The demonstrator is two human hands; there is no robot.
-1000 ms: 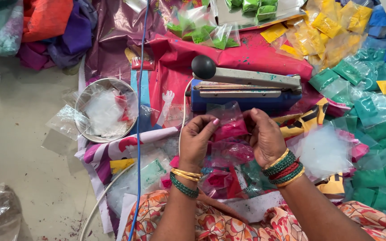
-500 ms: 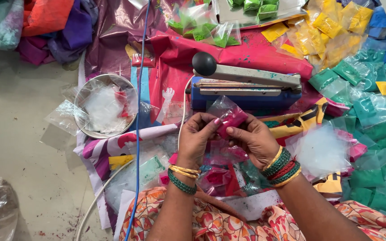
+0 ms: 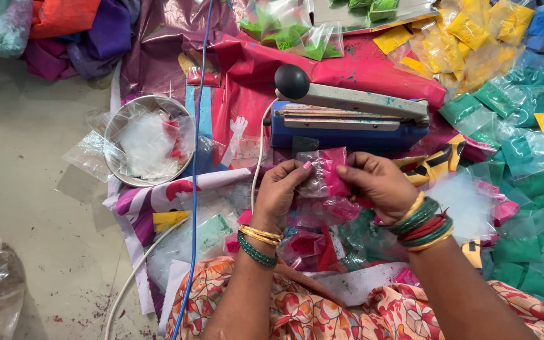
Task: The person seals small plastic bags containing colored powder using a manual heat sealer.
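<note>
— What's nearest the camera, at the bottom of the frame?

— A lap in orange floral cloth (image 3: 297,308), with both forearms reaching up from it. Bangles sit on each wrist, gold and green on the left, green, red and gold on the right.

— And the hands?

— They meet at the centre of the frame. The left hand (image 3: 279,189) pinches the left edge of a small clear packet of pink powder (image 3: 327,171), thumb and fingers closed on it. The right hand (image 3: 379,182) grips the packet's right side the same way, fingers curled. The packet is held up off the floor between them, just below the sealer.

— What lies under them?

— A heap of more pink packets (image 3: 313,242), loosely piled.

— Farther up?

— A blue heat sealer (image 3: 347,123) with a black knob, its arm down, in the upper centre. Left of it sits a round metal bowl (image 3: 149,140) of clear bags. Teal packets (image 3: 524,189) fill the right side, yellow packets (image 3: 467,31) the upper right, green packets (image 3: 297,34) the top centre. A blue cord (image 3: 194,157) runs top to bottom.
</note>
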